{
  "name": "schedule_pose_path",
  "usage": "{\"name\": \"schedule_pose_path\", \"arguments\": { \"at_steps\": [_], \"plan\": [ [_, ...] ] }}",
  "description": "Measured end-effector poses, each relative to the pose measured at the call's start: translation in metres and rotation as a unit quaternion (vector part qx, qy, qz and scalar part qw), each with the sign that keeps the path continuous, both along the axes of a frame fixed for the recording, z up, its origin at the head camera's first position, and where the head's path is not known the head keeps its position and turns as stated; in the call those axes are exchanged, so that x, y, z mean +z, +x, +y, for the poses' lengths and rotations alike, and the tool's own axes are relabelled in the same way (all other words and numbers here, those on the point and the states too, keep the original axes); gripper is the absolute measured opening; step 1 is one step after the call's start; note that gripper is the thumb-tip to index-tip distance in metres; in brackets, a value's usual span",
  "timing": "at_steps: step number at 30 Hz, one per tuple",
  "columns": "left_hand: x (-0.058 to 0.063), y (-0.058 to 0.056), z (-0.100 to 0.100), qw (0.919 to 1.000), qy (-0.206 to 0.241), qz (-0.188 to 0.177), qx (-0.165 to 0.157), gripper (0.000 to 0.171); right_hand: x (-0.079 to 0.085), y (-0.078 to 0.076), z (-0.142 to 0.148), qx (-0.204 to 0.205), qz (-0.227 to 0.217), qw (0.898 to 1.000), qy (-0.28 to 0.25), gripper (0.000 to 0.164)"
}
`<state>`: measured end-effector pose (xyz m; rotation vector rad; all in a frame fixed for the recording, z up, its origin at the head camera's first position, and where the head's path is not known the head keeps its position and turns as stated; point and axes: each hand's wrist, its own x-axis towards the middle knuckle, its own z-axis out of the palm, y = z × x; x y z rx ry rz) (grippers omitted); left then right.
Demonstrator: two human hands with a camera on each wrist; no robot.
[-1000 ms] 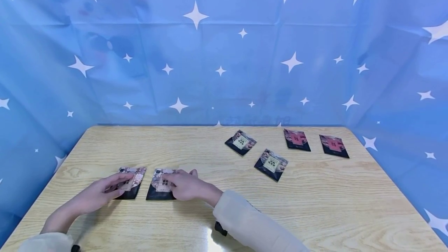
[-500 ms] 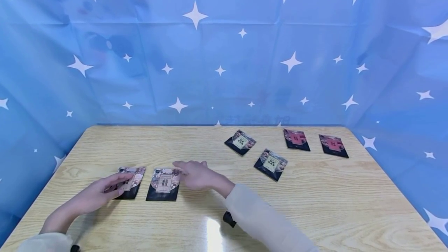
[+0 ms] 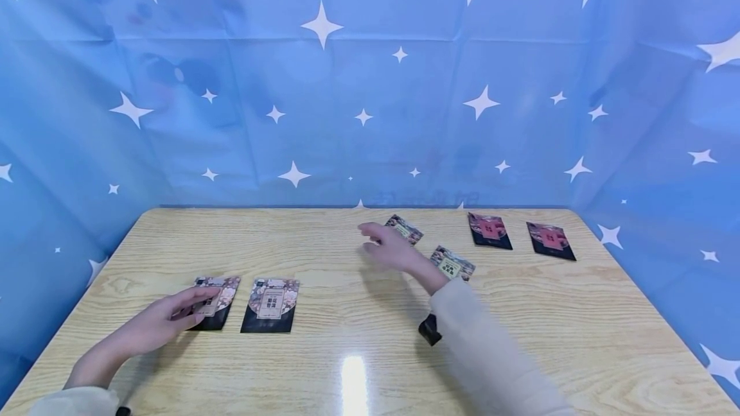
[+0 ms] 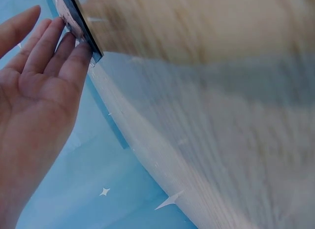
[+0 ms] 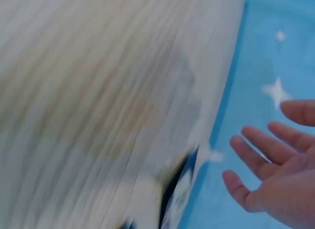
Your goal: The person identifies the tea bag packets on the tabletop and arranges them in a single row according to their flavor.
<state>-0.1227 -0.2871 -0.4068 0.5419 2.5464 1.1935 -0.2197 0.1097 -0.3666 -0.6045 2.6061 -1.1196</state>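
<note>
My left hand (image 3: 155, 326) rests with its fingers on a floral packet (image 3: 215, 321) at the table's left; in the left wrist view the fingertips are right at the packet (image 4: 74, 17). Beside it lies a second floral packet (image 3: 270, 305) with a pale pink label, flat and untouched. My right hand (image 3: 393, 249) hovers in the back middle, fingers loosely spread, holding nothing. It overlaps a dark packet with a pale green label (image 3: 407, 230). A matching green-label packet (image 3: 453, 263) lies nearer, partly hidden by the right wrist.
Two dark packets with red labels, one (image 3: 490, 231) and another (image 3: 552, 240), lie at the back right. The wood-grain table (image 3: 324, 364) ends at a blue star-patterned curtain (image 3: 370, 146). Light glares off the table's front middle.
My right hand has left the second floral packet and moved right and away, to the green-label packets. My left hand stays on its packet.
</note>
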Motion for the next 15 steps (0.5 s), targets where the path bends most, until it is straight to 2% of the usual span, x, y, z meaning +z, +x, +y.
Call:
{"name": "schedule_pose_path", "arguments": {
  "at_steps": [4, 8, 15],
  "plan": [
    [0.0, 0.0, 0.0, 1.0, -0.001, 0.0, 0.002, 0.042, -0.001, -0.008, 0.029, -0.024, -0.022, 0.999, 0.023, 0.044],
    [0.0, 0.0, 0.0, 1.0, -0.004, 0.002, 0.003, 0.042, -0.005, -0.015, 0.051, -0.042, -0.023, 0.998, 0.036, 0.045],
    [-0.001, 0.0, -0.001, 1.0, -0.001, 0.0, -0.001, 0.043, -0.014, -0.02, 0.069, -0.054, -0.039, 0.998, 0.018, 0.048]
  ]
}}
